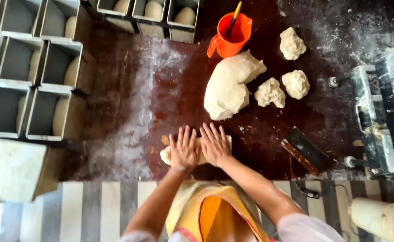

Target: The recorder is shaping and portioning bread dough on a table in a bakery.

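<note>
Both my hands lie flat, side by side, on a small roll of pale dough near the front edge of the dark floured worktop. My left hand covers its left half, my right hand its right half, fingers spread. Only the ends of the roll show. Just beyond my fingertips sits a large mass of dough. Three torn dough pieces lie to its right.
An orange plastic jug with a yellow-handled tool stands behind the big dough. Metal loaf tins, some holding dough, line the left and back. A dough scraper lies at right, a metal machine beyond it.
</note>
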